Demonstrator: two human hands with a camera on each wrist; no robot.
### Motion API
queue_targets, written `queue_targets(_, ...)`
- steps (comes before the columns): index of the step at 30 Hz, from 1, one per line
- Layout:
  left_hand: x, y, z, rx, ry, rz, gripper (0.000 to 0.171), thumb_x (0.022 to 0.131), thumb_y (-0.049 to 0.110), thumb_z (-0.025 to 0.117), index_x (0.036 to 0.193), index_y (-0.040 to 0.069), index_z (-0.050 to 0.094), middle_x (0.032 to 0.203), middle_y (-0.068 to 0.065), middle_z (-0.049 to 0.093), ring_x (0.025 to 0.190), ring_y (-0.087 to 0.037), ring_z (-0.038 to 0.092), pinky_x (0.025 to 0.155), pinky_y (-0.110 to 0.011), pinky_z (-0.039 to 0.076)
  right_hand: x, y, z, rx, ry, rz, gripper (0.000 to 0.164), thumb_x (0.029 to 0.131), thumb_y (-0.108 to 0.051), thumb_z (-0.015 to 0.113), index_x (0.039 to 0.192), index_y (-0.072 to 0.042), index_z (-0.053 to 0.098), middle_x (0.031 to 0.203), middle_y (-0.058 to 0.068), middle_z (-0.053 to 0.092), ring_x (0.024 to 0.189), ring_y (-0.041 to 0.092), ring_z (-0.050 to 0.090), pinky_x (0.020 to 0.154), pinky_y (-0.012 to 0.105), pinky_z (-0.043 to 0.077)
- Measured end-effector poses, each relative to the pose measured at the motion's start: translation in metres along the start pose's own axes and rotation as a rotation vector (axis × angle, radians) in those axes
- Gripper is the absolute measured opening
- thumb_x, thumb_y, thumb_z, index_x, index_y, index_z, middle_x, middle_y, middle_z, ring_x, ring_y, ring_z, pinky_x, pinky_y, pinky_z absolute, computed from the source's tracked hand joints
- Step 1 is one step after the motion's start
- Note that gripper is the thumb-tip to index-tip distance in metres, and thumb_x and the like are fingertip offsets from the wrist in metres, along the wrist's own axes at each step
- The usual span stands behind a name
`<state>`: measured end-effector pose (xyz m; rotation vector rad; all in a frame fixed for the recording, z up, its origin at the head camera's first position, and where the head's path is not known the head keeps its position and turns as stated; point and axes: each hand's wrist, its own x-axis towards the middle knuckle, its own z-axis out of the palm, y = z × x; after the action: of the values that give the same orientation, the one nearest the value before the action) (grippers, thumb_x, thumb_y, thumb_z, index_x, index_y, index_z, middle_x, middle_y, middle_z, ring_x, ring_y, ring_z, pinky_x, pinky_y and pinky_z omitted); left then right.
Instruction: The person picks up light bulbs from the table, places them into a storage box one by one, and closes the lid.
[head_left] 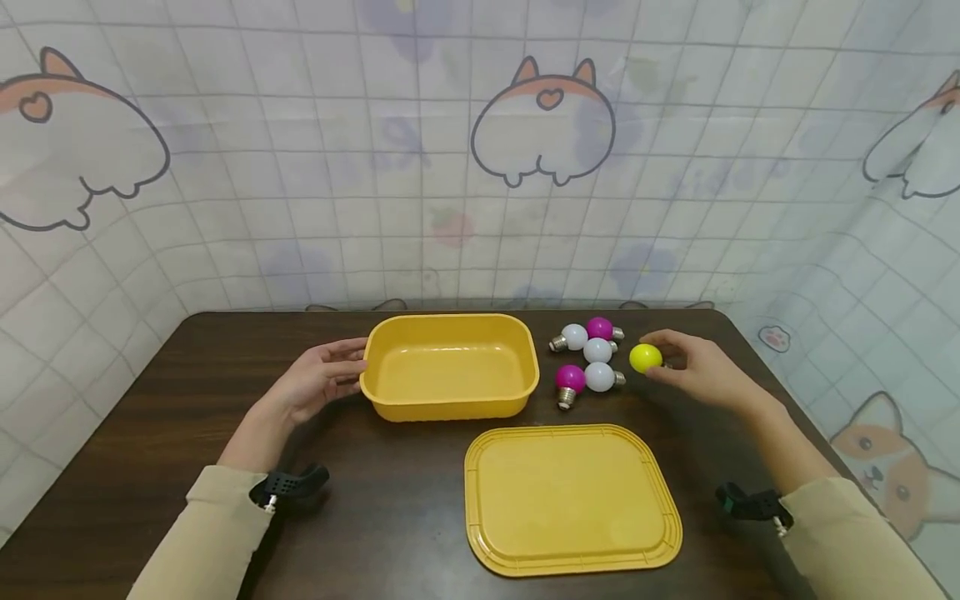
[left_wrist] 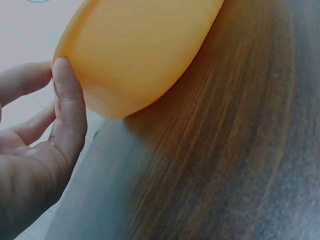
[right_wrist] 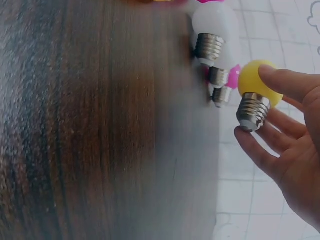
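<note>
Pinching the yellow bulb [head_left: 645, 358] in my right hand [head_left: 699, 367], left hand [head_left: 321, 379], fingers apart, touching the tub [head_left: 450, 410]; I judge this pick-up; next needs steady grip.

Head view: high on near side, facing forward and down; widest, takes in counter [head_left: 367, 517] and far backdrop [head_left: 360, 167]. Left wrist view: close, rolled, aimed past left hand [head_left: 318, 379] at basin [head_left: 450, 410], left end. Right wrist view: also close, rolled sideways, on right hand [head_left: 701, 367] and yellow bulb [head_left: 645, 358]. Both spots, I note, head view shares.
</note>
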<state>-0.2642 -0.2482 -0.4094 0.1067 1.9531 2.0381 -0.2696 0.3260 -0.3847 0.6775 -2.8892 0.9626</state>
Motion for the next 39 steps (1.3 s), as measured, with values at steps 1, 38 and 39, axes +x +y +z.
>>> queue_targets(1, 0.000, 0.000, 0.001, 0.003, 0.003, -0.003, 0.064, 0.102, 0.009, 0.066, 0.156, -0.004, 0.034, 0.124, -0.007, 0.062, 0.097, -0.013, 0.068, 0.087, -0.028, 0.059, 0.000, 0.000, 0.000, -0.001, 0.003, 0.001, 0.040, 0.097, -0.019, 0.075, 0.133, -0.007, 0.062, 0.125, 0.012, 0.066, 0.115, 0.034, 0.062, 0.096, 0.056, 0.054)
queue_targets(38, 0.006, 0.002, -0.001, -0.001, 0.020, -0.031, 0.068, 0.101, 0.006, 0.065, 0.158, -0.003, 0.030, 0.142, -0.018, 0.055, 0.094, -0.014, 0.072, 0.085, -0.029, 0.060, 0.028, -0.030, -0.005, 0.093, 0.008, -0.050, 0.044, 0.098, -0.029, 0.074, 0.135, -0.010, 0.062, 0.128, 0.008, 0.065, 0.118, 0.030, 0.063, 0.095, 0.048, 0.055)
queue_targets(39, 0.006, 0.002, -0.001, -0.002, 0.019, -0.032, 0.067, 0.102, 0.006, 0.065, 0.158, -0.002, 0.030, 0.143, -0.019, 0.054, 0.094, -0.014, 0.072, 0.085, -0.029, 0.060, 0.029, -0.031, -0.005, 0.093, 0.007, -0.051, 0.044, 0.098, -0.029, 0.074, 0.135, -0.010, 0.062, 0.128, 0.007, 0.065, 0.118, 0.030, 0.063, 0.095, 0.049, 0.055)
